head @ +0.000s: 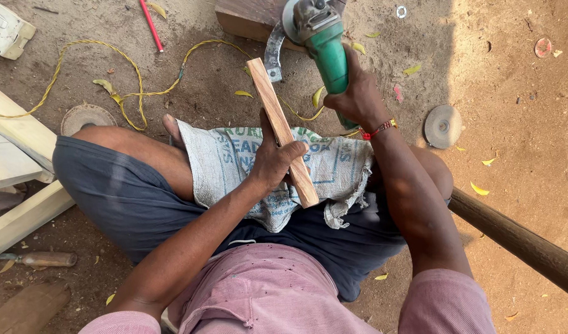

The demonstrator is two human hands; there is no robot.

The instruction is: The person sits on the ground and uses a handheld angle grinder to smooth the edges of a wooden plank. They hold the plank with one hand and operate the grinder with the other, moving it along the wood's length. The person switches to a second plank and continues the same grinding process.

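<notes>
Wooden strip (282, 131) lies slanted at the centre of the frame, across a woven sack (333, 167) spread over our lap. Our left hand (273, 162) grips it around the middle, fingers closed. Our right hand (357, 96) is wrapped tight on the green angle grinder (318, 40), whose head meets the strip's upper end. We judge the strip light, stiff and splintery, best held at mid-length, away from the disc. No containers show; loose discs (443, 126) lie on the dirt at right.
</notes>
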